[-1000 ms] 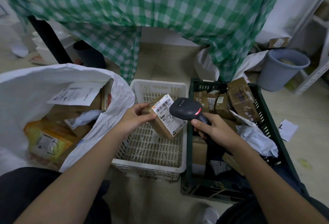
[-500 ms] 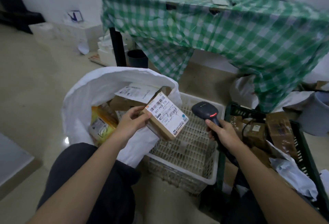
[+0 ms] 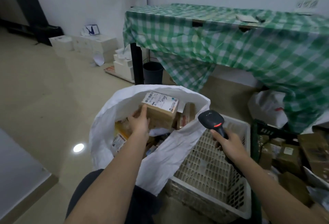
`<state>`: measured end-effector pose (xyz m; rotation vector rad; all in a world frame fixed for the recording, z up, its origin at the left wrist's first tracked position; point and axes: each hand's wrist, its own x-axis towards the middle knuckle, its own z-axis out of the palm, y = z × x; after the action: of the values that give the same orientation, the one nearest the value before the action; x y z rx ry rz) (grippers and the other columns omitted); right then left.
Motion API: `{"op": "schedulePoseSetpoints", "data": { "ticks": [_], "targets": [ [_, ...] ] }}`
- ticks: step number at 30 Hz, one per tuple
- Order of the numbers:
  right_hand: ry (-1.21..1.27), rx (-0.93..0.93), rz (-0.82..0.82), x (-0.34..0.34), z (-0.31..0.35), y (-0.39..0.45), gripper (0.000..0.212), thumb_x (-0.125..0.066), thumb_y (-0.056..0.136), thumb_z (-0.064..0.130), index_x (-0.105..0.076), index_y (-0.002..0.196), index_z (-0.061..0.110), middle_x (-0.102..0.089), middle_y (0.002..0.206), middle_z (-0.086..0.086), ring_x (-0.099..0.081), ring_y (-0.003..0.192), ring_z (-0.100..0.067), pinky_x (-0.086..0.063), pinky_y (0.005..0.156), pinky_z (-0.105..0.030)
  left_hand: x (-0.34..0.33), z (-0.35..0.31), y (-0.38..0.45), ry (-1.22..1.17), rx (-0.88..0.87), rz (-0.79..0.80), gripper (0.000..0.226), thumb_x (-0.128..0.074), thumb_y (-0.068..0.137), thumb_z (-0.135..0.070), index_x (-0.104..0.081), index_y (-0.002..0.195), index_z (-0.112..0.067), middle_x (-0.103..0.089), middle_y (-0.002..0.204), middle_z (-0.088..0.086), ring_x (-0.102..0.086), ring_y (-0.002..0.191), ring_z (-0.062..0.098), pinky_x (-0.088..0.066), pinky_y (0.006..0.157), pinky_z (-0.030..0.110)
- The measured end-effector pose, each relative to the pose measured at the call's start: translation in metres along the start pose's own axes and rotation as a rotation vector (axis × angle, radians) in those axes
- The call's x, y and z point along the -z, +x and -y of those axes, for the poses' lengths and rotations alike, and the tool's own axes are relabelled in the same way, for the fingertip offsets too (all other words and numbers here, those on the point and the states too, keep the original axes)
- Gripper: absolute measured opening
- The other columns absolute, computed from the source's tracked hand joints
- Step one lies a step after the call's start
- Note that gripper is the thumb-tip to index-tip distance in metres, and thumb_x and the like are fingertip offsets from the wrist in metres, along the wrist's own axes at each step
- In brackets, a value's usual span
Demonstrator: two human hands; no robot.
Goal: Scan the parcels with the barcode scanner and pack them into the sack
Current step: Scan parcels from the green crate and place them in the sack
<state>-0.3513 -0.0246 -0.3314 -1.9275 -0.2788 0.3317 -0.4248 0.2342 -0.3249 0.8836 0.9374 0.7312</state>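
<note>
While my left hand [image 3: 139, 123] grips the brown cardboard parcel with a white barcode label [image 3: 160, 109] inside the open mouth of the white woven sack [image 3: 160, 159], other boxes lie beneath it. Just right, my right hand [image 3: 228, 142] is clenched around the black handheld barcode scanner [image 3: 211, 120], above the white perforated plastic basket [image 3: 238, 175]. Farther right sits a dark green crate [image 3: 256, 134] of brown boxes.

Both forearms are bare, no sleeves, watch or rings showing; dark trousers [image 3: 114, 198] cover the knee at bottom
</note>
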Motion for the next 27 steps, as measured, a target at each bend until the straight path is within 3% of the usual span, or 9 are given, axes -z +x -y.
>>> {"op": "schedulePoseSetpoints", "data": {
  "ticks": [4,7,10,12,16,19,23,25,27],
  "targets": [
    [0.049,0.030,-0.049,-0.006,0.005,0.014,0.032,-0.061,0.092,0.033,-0.061,0.097,0.001,-0.060,0.078,-0.014,-0.058,0.072,-0.024,-0.044,0.069,-0.035,-0.029,0.007,0.022,0.235,-0.047,-0.037,0.078,-0.080,0.074,-0.038,-0.037,0.135,-0.019,-0.050,0.134,0.004,-0.050,0.121,0.025,-0.042,0.105,0.043],
    [0.124,0.084,-0.138,-0.016,0.011,0.026,0.025,-0.059,0.093,0.037,-0.062,0.103,0.014,-0.064,0.084,-0.007,-0.060,0.078,-0.021,-0.046,0.074,-0.037,-0.038,0.014,0.022,0.335,-0.156,0.027,0.061,-0.077,0.080,-0.029,-0.042,0.129,-0.021,-0.043,0.138,0.008,-0.048,0.123,0.026,-0.041,0.100,0.033],
    [0.174,0.152,-0.232,-0.028,0.019,0.041,0.020,-0.057,0.095,0.037,-0.058,0.110,0.022,-0.062,0.089,0.006,-0.058,0.081,-0.007,-0.043,0.071,-0.024,-0.040,0.025,0.029,0.467,-0.187,0.066,0.056,-0.071,0.084,-0.038,-0.046,0.133,-0.026,-0.037,0.141,0.009,-0.043,0.127,0.030,-0.040,0.105,0.041],
    [0.204,0.186,-0.308,-0.035,0.021,0.055,0.023,-0.058,0.095,0.038,-0.054,0.115,0.026,-0.062,0.102,0.007,-0.057,0.090,-0.002,-0.042,0.073,-0.020,-0.043,0.029,0.030,0.409,-0.196,0.153,0.061,-0.069,0.086,-0.034,-0.043,0.140,-0.024,-0.044,0.141,0.007,-0.047,0.128,0.029,-0.042,0.106,0.044],
    [0.172,0.200,-0.381,-0.049,0.021,0.091,0.030,-0.062,0.090,0.045,-0.052,0.110,0.025,-0.061,0.108,-0.001,-0.059,0.095,-0.013,-0.044,0.081,-0.032,-0.056,0.035,0.030,0.352,-0.255,0.201,0.078,-0.068,0.087,-0.012,-0.021,0.150,-0.015,-0.046,0.139,0.005,-0.048,0.127,0.020,-0.040,0.104,0.032],
    [0.191,0.179,-0.371,-0.056,0.033,0.115,0.032,-0.066,0.088,0.039,-0.051,0.111,0.023,-0.060,0.092,0.014,-0.058,0.086,-0.010,-0.040,0.073,-0.027,-0.062,0.047,0.028,0.476,-0.403,0.322,0.092,-0.081,0.075,-0.013,-0.019,0.144,-0.019,-0.024,0.148,0.003,-0.036,0.131,0.015,-0.034,0.108,0.030],
    [0.130,0.145,-0.383,-0.062,0.041,0.146,0.040,-0.076,0.081,0.035,-0.049,0.109,0.025,-0.058,0.090,0.014,-0.058,0.089,-0.014,-0.042,0.081,-0.030,-0.069,0.061,0.043,0.770,-0.571,0.489,0.095,-0.085,0.069,-0.029,-0.026,0.144,-0.029,0.011,0.158,-0.003,-0.004,0.143,0.009,-0.015,0.115,0.030],
    [0.125,0.146,-0.344,-0.064,0.042,0.157,0.037,-0.077,0.080,0.027,-0.050,0.106,0.025,-0.057,0.087,0.017,-0.058,0.088,-0.014,-0.045,0.082,-0.032,-0.075,0.060,0.052,0.761,-0.593,0.476,0.083,-0.078,0.079,-0.025,-0.030,0.146,-0.029,0.002,0.158,-0.002,-0.008,0.144,0.013,-0.017,0.116,0.030],
    [0.164,0.167,-0.332,-0.066,0.046,0.165,0.034,-0.075,0.081,0.018,-0.050,0.103,0.025,-0.057,0.086,0.016,-0.058,0.085,-0.013,-0.045,0.079,-0.030,-0.081,0.055,0.065,0.686,-0.584,0.407,0.067,-0.071,0.086,-0.014,-0.037,0.143,-0.023,-0.020,0.148,0.001,-0.030,0.133,0.013,-0.026,0.109,0.018]
  ]
}}
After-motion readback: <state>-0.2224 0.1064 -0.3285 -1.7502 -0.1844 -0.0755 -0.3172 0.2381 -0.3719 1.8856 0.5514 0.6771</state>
